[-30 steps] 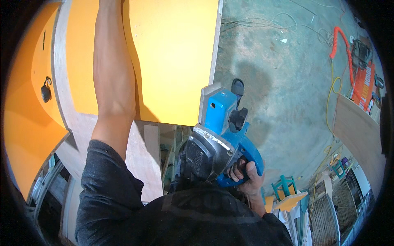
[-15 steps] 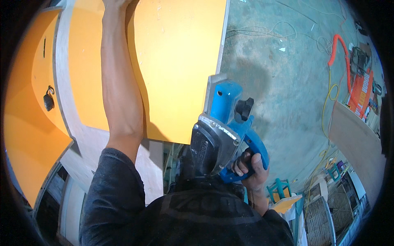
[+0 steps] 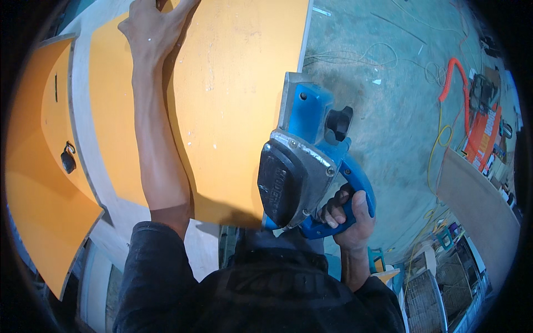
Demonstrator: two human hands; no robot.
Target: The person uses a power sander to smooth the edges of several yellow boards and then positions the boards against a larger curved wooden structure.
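A large orange board [image 3: 244,100] lies flat in front of me. My left hand [image 3: 149,29] rests spread on its far part, with the arm stretched across its face. A blue electric planer [image 3: 305,161] with a black side cover sits against the board's right edge. My right hand [image 3: 347,213] grips the planer's blue rear handle from below.
A second orange panel [image 3: 39,188] with a small black clip lies to the left. Past the board's right edge is a concrete floor [image 3: 388,83] with loose cables, an orange hose [image 3: 452,75] and a brown board [image 3: 477,205] at the right.
The planer has moved forward along the board's right edge. My left hand, cut off by the top edge before, is now in view, spread on the board.
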